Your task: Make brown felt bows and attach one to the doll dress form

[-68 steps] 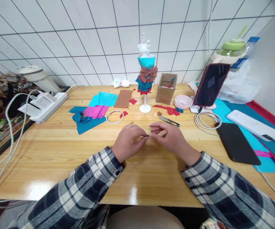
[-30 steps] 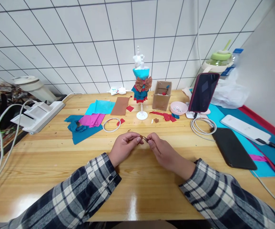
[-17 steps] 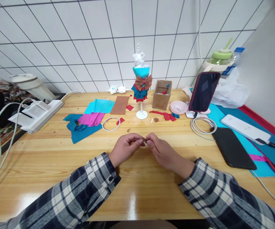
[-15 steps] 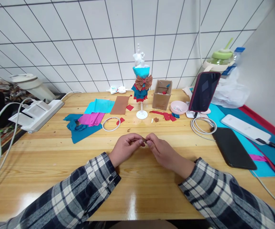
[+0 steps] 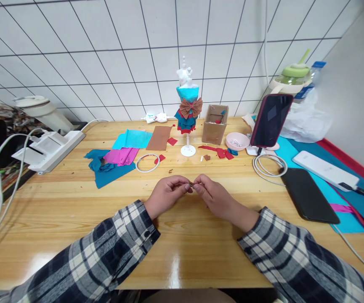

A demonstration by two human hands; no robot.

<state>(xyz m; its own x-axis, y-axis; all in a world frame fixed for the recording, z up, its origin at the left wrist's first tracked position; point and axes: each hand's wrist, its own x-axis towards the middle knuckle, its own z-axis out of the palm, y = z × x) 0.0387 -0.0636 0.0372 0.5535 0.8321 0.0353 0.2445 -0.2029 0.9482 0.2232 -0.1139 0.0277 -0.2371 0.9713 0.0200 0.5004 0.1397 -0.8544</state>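
Note:
Fingertip to fingertip, my left hand (image 5: 171, 192) and my right hand (image 5: 211, 195) pinch a small brown piece (image 5: 191, 184) between them, above the front half of the table. Most of the piece is hidden by my fingers; it looks like crepe paper. Behind my hands stands a small white mannequin (image 5: 184, 75) on a round base, dressed in a turquoise top, a brown bow (image 5: 190, 108) and a blue ruffled skirt with red trim. A brown sheet (image 5: 158, 138) lies flat to its left. Tiny brown scraps (image 5: 206, 158) lie to the right of its base.
Left of the mannequin are turquoise (image 5: 133, 139), magenta (image 5: 121, 156) and blue sheets (image 5: 114, 176) and a white ring (image 5: 147, 163). To its right stand a cardboard box (image 5: 213, 132), a pink bowl (image 5: 237, 142) of beads and a propped phone (image 5: 272, 120). A power strip (image 5: 51, 151) sits left.
My right fingers have shifted slightly around the brown piece, and less of it shows. The left hand stays nearly still. The view has tilted a little.

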